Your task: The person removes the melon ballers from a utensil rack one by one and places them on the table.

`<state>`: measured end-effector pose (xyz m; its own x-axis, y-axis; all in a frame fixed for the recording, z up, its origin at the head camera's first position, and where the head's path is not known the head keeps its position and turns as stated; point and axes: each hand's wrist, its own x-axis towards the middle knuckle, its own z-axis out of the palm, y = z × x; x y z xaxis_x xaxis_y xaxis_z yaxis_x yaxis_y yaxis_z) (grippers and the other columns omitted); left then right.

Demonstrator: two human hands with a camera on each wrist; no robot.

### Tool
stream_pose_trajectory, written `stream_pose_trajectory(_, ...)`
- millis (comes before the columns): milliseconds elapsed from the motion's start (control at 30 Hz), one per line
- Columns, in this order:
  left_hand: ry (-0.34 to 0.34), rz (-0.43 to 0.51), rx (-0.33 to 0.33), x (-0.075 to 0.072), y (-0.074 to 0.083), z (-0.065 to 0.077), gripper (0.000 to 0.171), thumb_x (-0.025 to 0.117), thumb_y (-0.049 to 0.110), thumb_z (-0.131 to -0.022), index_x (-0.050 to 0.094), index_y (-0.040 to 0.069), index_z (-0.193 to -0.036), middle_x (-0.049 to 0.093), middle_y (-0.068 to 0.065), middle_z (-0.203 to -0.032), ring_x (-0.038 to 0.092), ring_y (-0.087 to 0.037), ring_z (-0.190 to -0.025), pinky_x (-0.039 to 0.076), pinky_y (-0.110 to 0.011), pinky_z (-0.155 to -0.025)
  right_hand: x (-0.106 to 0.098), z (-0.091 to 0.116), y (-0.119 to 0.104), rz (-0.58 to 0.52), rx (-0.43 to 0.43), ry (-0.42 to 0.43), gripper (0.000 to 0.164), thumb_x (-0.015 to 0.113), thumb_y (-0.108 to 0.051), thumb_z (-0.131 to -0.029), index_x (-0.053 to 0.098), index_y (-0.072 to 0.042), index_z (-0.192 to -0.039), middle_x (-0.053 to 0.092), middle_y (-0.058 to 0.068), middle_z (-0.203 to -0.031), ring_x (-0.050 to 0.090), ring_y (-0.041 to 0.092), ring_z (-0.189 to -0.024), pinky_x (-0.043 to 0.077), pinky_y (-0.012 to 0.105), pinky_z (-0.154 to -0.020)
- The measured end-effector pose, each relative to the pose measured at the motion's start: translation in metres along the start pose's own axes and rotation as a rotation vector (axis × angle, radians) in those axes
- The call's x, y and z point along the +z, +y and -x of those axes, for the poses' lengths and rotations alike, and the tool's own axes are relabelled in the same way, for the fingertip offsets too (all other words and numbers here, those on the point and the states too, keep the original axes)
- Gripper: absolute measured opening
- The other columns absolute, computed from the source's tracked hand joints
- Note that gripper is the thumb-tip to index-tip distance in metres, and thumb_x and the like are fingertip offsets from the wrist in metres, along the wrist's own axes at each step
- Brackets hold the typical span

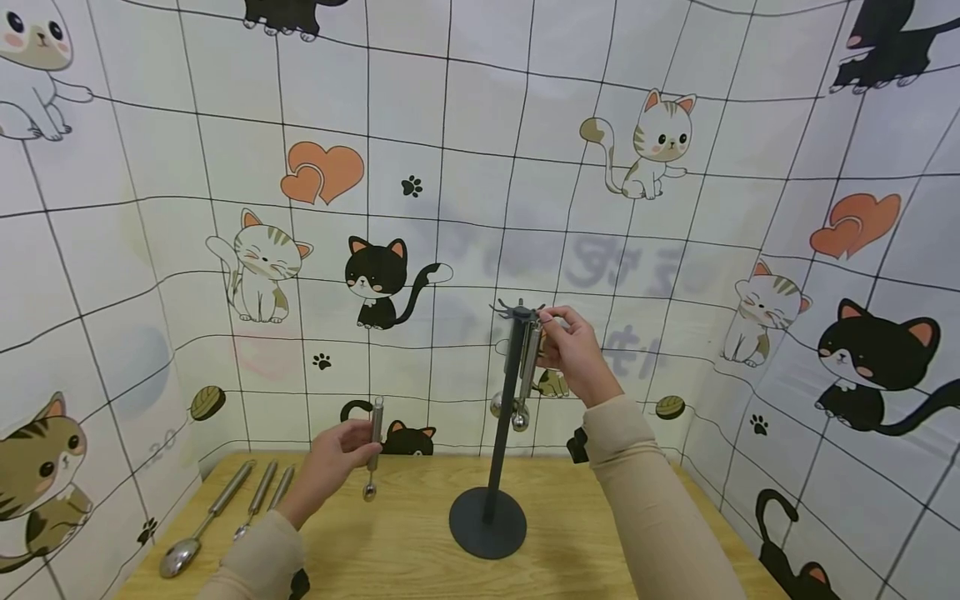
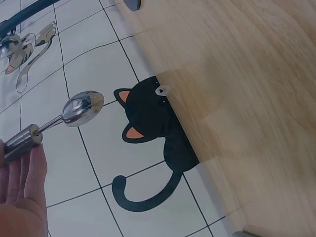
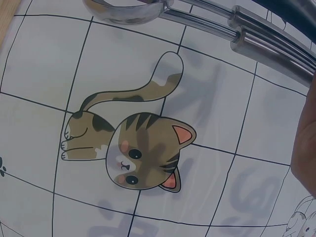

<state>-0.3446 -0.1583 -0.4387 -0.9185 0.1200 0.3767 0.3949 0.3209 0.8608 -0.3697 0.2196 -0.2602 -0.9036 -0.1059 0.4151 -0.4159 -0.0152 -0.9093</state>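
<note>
A dark grey utensil stand (image 1: pixel 503 425) rises from a round base, with thin hooks fanning out at its top. My right hand (image 1: pixel 576 350) is raised at the hooks and pinches the upper end of a steel-handled utensil (image 1: pixel 532 354), which hangs down beside the post. Another steel utensil (image 3: pixel 197 6) hangs close alongside it, bowl ends together in the right wrist view. Left of the stand, my left hand (image 1: pixel 337 458) pinches a small metal scoop (image 1: pixel 377 429) by its handle, bowl down above the table. The left wrist view shows its shiny oval bowl (image 2: pixel 83 108).
A large metal spoon (image 1: pixel 182 554) lies at the left of the wooden table (image 1: pixel 405 550). Beside it are two more steel-handled utensils, one with its handle (image 1: pixel 262 485) in sight, partly behind the left forearm. A cat-patterned sheet (image 1: pixel 480 167) encloses the back and sides.
</note>
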Motion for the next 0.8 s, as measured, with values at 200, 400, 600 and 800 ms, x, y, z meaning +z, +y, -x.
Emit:
stream_pose_trajectory(200,0.013,0.013,-0.041,-0.011,-0.006,0.006,0.043,0.075,0.018,-0.094,0.063,0.003,-0.132,0.07,-0.014,-0.119,0.068,-0.029,-0.111,0.059,-0.034,-0.086,0.0,0.001,-0.001,-0.001,0.006,-0.006,0.025,0.055,-0.034,-0.106,0.055,-0.014,-0.12,0.028,0.0,-0.067,0.026,0.016,-0.058,0.052,0.034,-0.063)
stream_pose_trajectory(400,0.009,0.04,-0.067,-0.021,-0.012,0.013,0.045,0.074,0.017,-0.095,0.06,0.0,-0.134,0.069,-0.016,-0.121,0.069,-0.03,-0.11,0.059,-0.033,-0.085,0.0,0.001,0.001,-0.002,0.008,-0.005,0.024,0.055,-0.033,-0.106,0.055,-0.014,-0.12,0.028,0.0,-0.068,0.025,0.016,-0.058,0.052,0.034,-0.062)
stream_pose_trajectory(600,0.001,0.059,-0.086,-0.03,-0.017,0.019,0.041,0.071,0.013,-0.096,0.06,-0.002,-0.133,0.069,-0.017,-0.12,0.069,-0.032,-0.109,0.059,-0.034,-0.085,0.001,0.002,0.001,-0.001,0.009,-0.001,0.024,0.056,-0.035,-0.105,0.056,-0.016,-0.118,0.026,0.0,-0.067,0.025,0.016,-0.058,0.05,0.035,-0.062)
stream_pose_trajectory(800,0.012,0.026,-0.119,-0.036,-0.02,0.022,0.044,0.072,0.017,-0.096,0.059,0.0,-0.135,0.069,-0.017,-0.123,0.069,-0.031,-0.111,0.059,-0.034,-0.086,0.002,0.001,-0.001,-0.026,-0.002,0.002,0.024,0.057,-0.035,-0.104,0.057,-0.015,-0.117,0.028,0.0,-0.066,0.024,0.016,-0.057,0.053,0.032,-0.061)
